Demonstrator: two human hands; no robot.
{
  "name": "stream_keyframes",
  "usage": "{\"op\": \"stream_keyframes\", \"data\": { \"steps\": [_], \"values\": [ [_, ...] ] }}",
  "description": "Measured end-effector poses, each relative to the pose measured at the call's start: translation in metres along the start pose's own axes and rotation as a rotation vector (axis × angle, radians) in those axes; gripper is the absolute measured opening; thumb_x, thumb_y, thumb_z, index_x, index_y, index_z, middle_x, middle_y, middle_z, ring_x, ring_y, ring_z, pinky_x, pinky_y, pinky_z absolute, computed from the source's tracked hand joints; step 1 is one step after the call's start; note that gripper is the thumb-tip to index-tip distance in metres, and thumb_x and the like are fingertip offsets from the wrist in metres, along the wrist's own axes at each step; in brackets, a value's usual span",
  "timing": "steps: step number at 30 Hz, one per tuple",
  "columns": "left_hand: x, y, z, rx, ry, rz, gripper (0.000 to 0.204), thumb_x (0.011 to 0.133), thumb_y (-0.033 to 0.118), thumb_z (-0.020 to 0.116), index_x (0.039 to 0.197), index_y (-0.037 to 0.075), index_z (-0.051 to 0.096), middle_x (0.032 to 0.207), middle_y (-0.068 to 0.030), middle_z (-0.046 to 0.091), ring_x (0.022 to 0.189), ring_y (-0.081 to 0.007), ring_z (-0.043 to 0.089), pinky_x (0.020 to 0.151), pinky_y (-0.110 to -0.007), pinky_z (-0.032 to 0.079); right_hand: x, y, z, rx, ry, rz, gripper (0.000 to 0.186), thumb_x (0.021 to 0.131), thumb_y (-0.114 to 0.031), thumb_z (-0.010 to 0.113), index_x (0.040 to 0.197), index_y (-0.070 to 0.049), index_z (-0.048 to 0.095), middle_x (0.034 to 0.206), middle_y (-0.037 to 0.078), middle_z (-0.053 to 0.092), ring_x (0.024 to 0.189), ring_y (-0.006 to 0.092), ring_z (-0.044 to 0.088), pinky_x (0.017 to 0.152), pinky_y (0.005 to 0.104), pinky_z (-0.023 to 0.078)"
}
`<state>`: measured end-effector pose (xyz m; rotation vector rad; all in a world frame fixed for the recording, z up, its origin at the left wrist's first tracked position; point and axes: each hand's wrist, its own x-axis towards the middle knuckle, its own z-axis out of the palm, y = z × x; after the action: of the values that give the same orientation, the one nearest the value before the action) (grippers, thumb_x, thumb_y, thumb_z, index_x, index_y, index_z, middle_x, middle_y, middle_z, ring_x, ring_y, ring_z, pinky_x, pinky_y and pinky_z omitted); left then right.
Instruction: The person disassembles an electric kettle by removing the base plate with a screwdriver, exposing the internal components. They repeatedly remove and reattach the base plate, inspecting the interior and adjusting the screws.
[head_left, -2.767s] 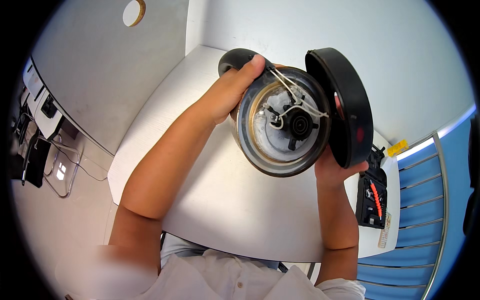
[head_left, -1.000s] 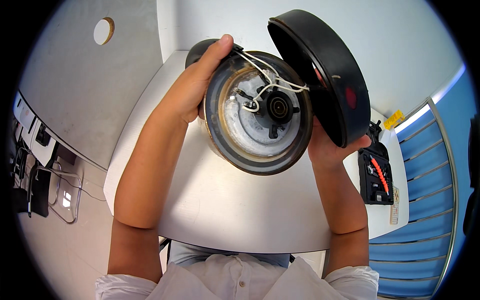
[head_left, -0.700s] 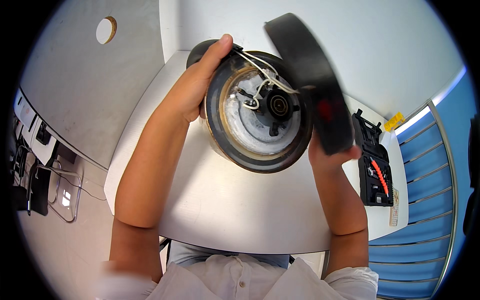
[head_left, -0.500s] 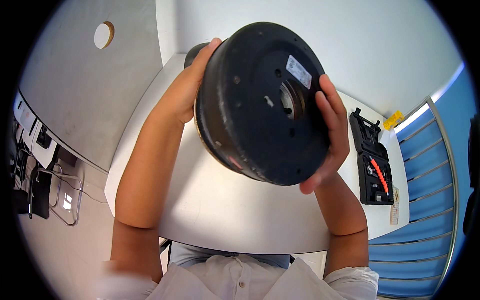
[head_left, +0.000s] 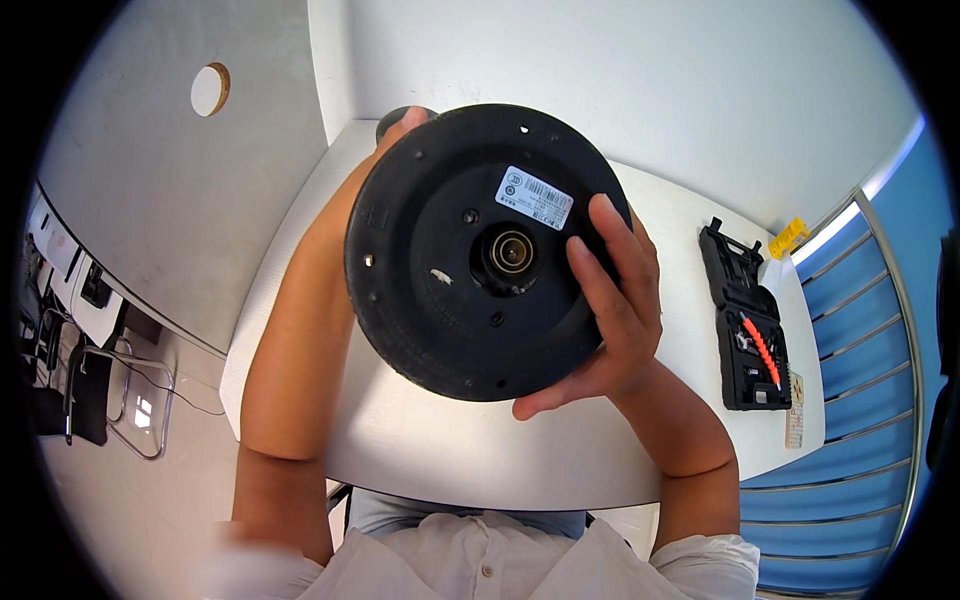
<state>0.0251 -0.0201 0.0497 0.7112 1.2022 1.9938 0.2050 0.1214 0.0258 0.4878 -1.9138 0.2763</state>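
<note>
A black, round, drum-like metal body (head_left: 430, 320) is held up above the table, its flat underside facing me. On that face are a white label (head_left: 535, 198), several small holes and a central opening with metal rings inside (head_left: 511, 250). My left hand (head_left: 400, 130) grips its upper left edge from behind, mostly hidden by it. Across its right side lies my right hand (head_left: 620, 315), two fingers on the face and the thumb at the lower rim. A dark rounded piece (head_left: 395, 120) shows behind my left hand; whether it belongs to the body I cannot tell.
Under my arms is a white table (head_left: 420, 450). At its right lie an open black tool case (head_left: 750, 325) with an orange flexible shaft (head_left: 762, 352), a pale remote (head_left: 795, 410) and a yellow item (head_left: 789, 238). A metal railing (head_left: 905, 370) runs beyond; a grey partition stands left.
The black body has turned so that its underside faces me more squarely. It has moved down and slightly left, and both hands have gone with it.
</note>
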Motion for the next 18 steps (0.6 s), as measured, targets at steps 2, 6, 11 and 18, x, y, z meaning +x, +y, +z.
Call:
{"op": "stream_keyframes", "data": {
  "steps": [2, 6, 11, 18],
  "values": [
    [0.0, 0.0, -0.001, -0.018, 0.007, -0.01, 0.067, 0.089, 0.063, 0.046, 0.115, 0.004, 0.062, 0.107, -0.0143, 0.065, 0.101, -0.0206, 0.061, 0.085, -0.033, 0.049, 0.0, 0.0, 0.0, -0.012, -0.002, 0.005, 0.1, 0.06, -0.082, 0.059, 0.121, -0.003, 0.058, 0.133, 0.024, 0.048, 0.122, 0.0443, 0.045, 0.102, 0.0496, 0.037],
    [-0.005, 0.012, 0.015, 0.003, 0.138, -0.111, 0.066, 0.089, 0.062, 0.046, 0.114, 0.003, 0.062, 0.107, -0.0146, 0.065, 0.101, -0.0217, 0.061, 0.086, -0.034, 0.049, -0.001, -0.002, 0.0, -0.059, -0.002, 0.017, 0.097, 0.063, -0.083, 0.055, 0.119, -0.003, 0.059, 0.131, 0.023, 0.05, 0.12, 0.043, 0.047, 0.1, 0.0478, 0.038],
    [-0.006, 0.019, 0.017, 0.023, 0.166, -0.136, 0.071, 0.086, 0.065, 0.048, 0.113, 0.002, 0.061, 0.107, -0.016, 0.065, 0.101, -0.024, 0.061, 0.087, -0.035, 0.049, 0.0, -0.01, -0.003, -0.154, -0.05, 0.046, 0.097, 0.065, -0.084, 0.052, 0.117, -0.003, 0.06, 0.13, 0.023, 0.051, 0.118, 0.0416, 0.049, 0.095, 0.0434, 0.037],
    [0.005, 0.003, -0.007, 0.05, 0.015, -0.027, 0.079, 0.081, 0.071, 0.05, 0.113, 0.0, 0.061, 0.107, -0.0184, 0.064, 0.1, -0.0238, 0.062, 0.086, -0.034, 0.05, 0.002, -0.01, -0.004, -0.152, -0.095, 0.074, 0.097, 0.063, -0.083, 0.055, 0.118, -0.003, 0.06, 0.131, 0.023, 0.051, 0.117, 0.0421, 0.049, 0.095, 0.0427, 0.038]
  ]
}}
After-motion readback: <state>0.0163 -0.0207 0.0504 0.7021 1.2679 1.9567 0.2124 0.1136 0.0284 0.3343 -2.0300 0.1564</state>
